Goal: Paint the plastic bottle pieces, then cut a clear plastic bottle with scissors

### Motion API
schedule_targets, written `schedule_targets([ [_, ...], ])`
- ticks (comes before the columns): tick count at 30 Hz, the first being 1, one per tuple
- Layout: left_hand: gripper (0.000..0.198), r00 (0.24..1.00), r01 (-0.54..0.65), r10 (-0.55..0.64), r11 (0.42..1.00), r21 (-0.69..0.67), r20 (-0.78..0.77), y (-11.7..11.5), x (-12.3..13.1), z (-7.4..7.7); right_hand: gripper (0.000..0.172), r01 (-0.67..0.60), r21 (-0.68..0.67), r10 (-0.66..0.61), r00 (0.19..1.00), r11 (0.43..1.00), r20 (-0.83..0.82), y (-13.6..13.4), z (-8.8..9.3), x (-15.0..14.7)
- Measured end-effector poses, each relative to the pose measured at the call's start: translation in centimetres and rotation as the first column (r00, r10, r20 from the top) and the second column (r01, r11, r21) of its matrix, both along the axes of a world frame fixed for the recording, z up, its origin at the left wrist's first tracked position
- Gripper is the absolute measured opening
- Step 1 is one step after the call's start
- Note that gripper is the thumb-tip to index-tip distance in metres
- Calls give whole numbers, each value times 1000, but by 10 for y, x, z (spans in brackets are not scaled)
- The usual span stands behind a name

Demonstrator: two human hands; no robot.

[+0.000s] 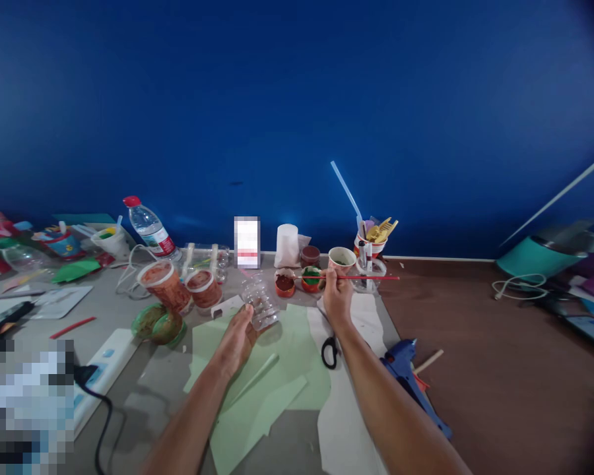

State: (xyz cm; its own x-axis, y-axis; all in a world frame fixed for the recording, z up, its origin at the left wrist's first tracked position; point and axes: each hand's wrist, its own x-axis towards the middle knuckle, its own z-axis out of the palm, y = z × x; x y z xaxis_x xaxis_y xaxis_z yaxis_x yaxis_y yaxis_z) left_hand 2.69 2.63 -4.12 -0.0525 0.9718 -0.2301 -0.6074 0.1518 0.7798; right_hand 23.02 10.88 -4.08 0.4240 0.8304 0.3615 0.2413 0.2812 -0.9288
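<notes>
My left hand (236, 340) is closed around a clear ribbed plastic bottle (261, 302), tilted above the green paper (297, 369). In my right hand (337, 295) is a paintbrush (376, 278), its red handle pointing right and its tip end toward the paint pots. A small pot of reddish-brown paint (284, 285) stands between the two hands. Beside it, close to my right fingers, is a pot of green paint (310, 280). A paper cup (342, 256) sits just behind my right hand. Whether the brush tip touches any paint, I cannot tell.
Brown-stained tubs (164, 285) and a red-capped water bottle (150, 231) stand to the left. A power strip (109, 369) with a black cord lies nearer. Scissors (329, 353) and a blue glue gun (410, 376) lie near my right forearm. A blue wall rises behind.
</notes>
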Motion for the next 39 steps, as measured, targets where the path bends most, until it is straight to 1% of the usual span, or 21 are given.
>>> schedule_targets([
  [7, 38, 1000, -15, 15, 1000, 0, -3, 0, 1, -2, 31, -56, 99, 33, 974, 994, 226, -6, 3, -2],
  [12, 34, 1000, -29, 28, 999, -25, -9, 1, 2, 0, 28, -89, 152, 43, 958, 984, 285, -9, 5, -5],
  [15, 36, 1000, -19, 19, 999, -26, -5, 1, 2, 0, 29, -85, 144, 45, 964, 986, 261, -8, 3, -4],
  [22, 42, 1000, -10, 10, 1000, -2, -9, 0, 1, -1, 43, -23, 76, 13, 991, 997, 136, -3, 0, -4],
  [25, 46, 1000, 0, 0, 1000, 12, -3, 0, 1, 0, 46, -22, 31, 19, 997, 999, 81, -2, 0, -5],
  [28, 47, 1000, 5, -5, 1000, 19, 10, 0, 2, 0, 48, -22, -5, 23, 999, 1000, 47, -2, 1, -5],
  [32, 45, 1000, 12, -12, 1000, 13, 6, -1, 2, 1, 45, -12, 38, 5, 984, 999, 180, -4, 0, -4],
  [39, 42, 1000, 20, -21, 999, 25, 5, -1, 1, -1, 38, -81, 98, 40, 931, 992, 364, -7, -2, -8],
])
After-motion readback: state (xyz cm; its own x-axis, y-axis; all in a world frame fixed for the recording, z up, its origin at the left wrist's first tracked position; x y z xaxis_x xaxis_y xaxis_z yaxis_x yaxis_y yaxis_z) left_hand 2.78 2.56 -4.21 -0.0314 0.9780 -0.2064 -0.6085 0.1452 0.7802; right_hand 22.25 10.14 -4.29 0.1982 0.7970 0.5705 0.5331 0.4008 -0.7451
